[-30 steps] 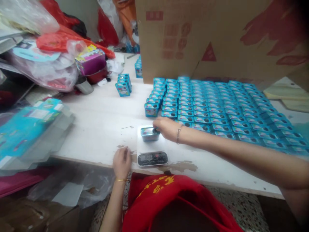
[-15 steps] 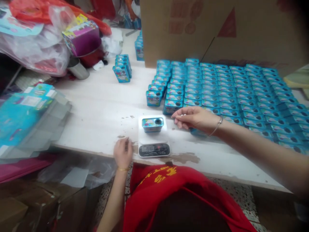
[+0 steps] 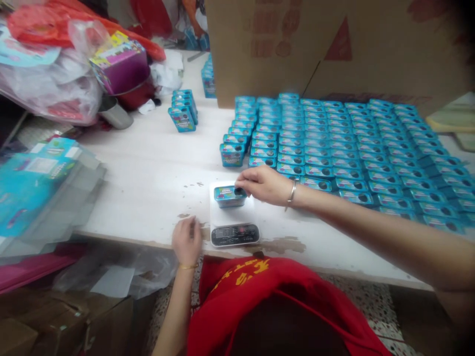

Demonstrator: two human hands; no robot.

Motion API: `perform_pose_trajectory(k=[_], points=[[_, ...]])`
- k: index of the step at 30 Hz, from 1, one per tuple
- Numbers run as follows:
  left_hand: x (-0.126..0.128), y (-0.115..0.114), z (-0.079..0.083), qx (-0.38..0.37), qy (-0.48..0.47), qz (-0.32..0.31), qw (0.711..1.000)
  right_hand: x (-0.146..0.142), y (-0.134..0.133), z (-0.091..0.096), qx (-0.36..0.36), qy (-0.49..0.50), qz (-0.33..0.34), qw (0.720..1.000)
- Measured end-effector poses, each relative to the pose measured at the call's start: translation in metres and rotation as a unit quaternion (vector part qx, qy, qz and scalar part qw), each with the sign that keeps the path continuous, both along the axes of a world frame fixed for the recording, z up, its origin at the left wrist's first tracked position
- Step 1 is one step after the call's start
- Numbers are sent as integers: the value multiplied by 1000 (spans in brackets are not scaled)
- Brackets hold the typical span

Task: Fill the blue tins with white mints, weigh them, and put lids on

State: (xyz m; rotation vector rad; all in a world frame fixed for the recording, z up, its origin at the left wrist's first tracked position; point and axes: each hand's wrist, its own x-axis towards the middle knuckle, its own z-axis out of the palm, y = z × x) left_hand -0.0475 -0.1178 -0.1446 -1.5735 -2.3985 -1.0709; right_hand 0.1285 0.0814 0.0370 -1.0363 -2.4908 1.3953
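A blue printed box [image 3: 227,200] with a dark round opening in its top stands on a white digital scale [image 3: 237,216]. My right hand [image 3: 260,185], a bracelet at its wrist, is over the opening with thumb and fingers pinched together. Small white pieces showed in these fingers half a second ago; now the fingers hide them. At the table's front edge, left of the scale, rests my left hand [image 3: 186,240], its fingers loosely curled with nothing seen in them.
Rows of like blue boxes [image 3: 334,148] fill the table's right side. A smaller group of boxes [image 3: 182,116] stands farther left. Behind rises a large cardboard carton [image 3: 274,74]. Flattened blue packaging [image 3: 40,188], a metal cup [image 3: 116,114] and plastic bags [image 3: 48,84] are at left.
My right hand has moved left from beside the rows to the opening of the box on the scale. My left hand stays at the table edge. The view has shifted slightly.
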Motion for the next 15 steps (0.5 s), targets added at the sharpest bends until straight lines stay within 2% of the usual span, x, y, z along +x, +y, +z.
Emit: perform_pose_trajectory(k=[4,8,11,15], points=[[0,0,0,5,3,0,1000,-3,3,-4,63,-16,36,997],[1,1,1,4,6,-1,1000,-2,3,-1,67,-18,45,997],[1,2,2,6,10,-1,1000,1,4,6,21,-11,25,999],[2,2,2,7,9,1,1000,10,7,10,-113,10,-25,993]])
